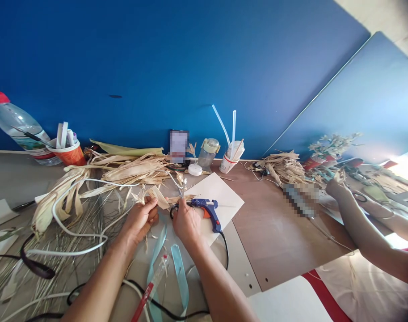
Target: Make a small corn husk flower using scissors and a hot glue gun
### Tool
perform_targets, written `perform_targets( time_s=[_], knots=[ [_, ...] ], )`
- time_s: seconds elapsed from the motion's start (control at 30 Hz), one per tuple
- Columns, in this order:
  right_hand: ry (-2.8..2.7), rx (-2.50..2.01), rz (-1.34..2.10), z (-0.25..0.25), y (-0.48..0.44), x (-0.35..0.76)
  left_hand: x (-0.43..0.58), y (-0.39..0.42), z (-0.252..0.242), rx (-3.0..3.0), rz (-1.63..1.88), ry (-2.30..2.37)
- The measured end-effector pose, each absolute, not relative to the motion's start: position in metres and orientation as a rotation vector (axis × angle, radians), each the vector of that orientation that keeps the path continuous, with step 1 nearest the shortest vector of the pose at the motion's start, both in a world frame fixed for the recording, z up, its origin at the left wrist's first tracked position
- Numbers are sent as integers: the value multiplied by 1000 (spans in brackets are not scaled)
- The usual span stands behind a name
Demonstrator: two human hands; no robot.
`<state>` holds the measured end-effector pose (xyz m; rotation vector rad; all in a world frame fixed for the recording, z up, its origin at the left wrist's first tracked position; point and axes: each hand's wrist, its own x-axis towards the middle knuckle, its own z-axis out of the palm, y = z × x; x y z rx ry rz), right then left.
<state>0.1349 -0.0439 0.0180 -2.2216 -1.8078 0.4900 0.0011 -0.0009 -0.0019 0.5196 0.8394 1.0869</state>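
Observation:
My left hand (141, 220) pinches a pale strip of dried corn husk (160, 198) between thumb and fingers. Close beside it, my right hand (189, 225) is closed around a pair of scissors (182, 191), with the blades pointing away from me and a dark handle loop showing at the left of the fist. A blue glue gun (207, 209) lies just right of that hand, partly on a white sheet (229, 194). Behind my hands is a heap of dried husks (136, 170). Light-blue ribbon (180, 273) and a red pen (145, 299) lie between my forearms.
Along the blue partition (177, 53) stand a large bottle (21, 120), an orange cup (69, 154), a phone (179, 145), a jar (208, 152) and a paper cup (228, 164) with glue sticks. White cable (69, 235) crosses thin stalks at left. Another person's arms (368, 226) work at right.

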Motion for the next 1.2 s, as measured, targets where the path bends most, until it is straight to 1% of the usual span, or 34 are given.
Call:
perform_targets(
  time_s=[0.2,0.37,0.43,0.6,0.67,0.73,0.93,1.1,1.2],
  knots=[
    [-1596,-2080,569,26,-49,144,0,0,1,392,1082,830],
    [-1452,-1805,750,43,-58,148,-3,-2,8,283,1060,734],
    [-1412,-1653,860,47,-60,146,-5,-3,10,269,1044,669],
    [-1276,-1199,1322,49,-58,142,-8,-6,11,289,1014,601],
    [-1224,-1112,1412,46,-55,142,-8,-7,9,314,981,631],
    [-1208,-1142,1401,41,-53,141,-8,-7,7,352,952,670],
    [-1343,-1479,1125,31,-51,137,-7,-6,2,487,1011,596],
    [-1456,-1540,1158,32,-51,137,-6,-10,5,470,947,577],
    [-1423,-1453,1282,33,-49,141,-5,-11,8,443,916,601]
  ],
)
